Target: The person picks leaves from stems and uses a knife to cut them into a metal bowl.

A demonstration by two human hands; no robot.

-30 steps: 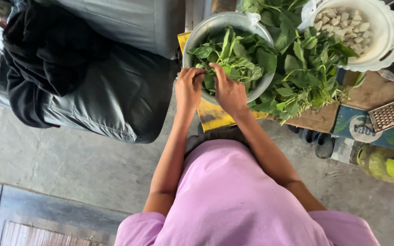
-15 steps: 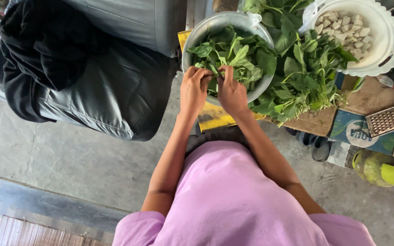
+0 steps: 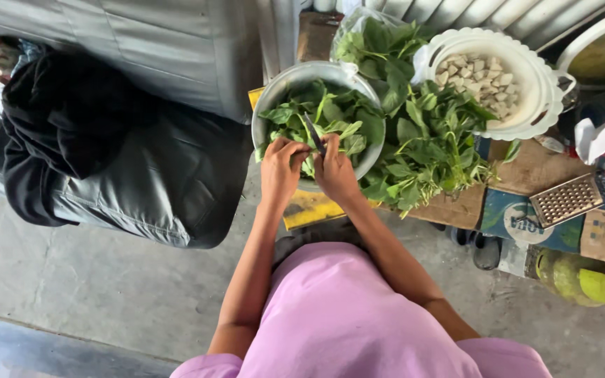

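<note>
Green leaves [image 3: 330,115] fill the metal bowl [image 3: 266,105] in the upper middle of the frame, and both hands work at the lower rim of this bowl. The left hand [image 3: 281,168] and the right hand [image 3: 334,171] are side by side, almost touching, with the fingers curled and pressed toward each other. Between them they pinch a leafy stem [image 3: 311,133]. A thin dark strip rises from the pinch toward the upper left of the frame; I cannot tell if it is a small blade or only a dark stalk. Its long axis runs from the hands up into the bowl, a little tilted to the left.

Both hands are equally near the stem, and the bowl lies straight in front of them, toward the top of the frame.

Right of the bowl, a loose heap of greens [image 3: 421,140] with stems lies on the bench [image 3: 533,171], touching the rim of the bowl. At the upper middle, more leaves sit in a clear plastic bag [image 3: 358,28]. At the upper right, a white basket [image 3: 526,119] with a scalloped rim holds pale cut pieces [image 3: 481,77]. Below it, a small metal grater [image 3: 565,199] lies flat on the bench. At the lower right, a bottle of yellow liquid [image 3: 582,280] lies on its side on the floor.
</note>
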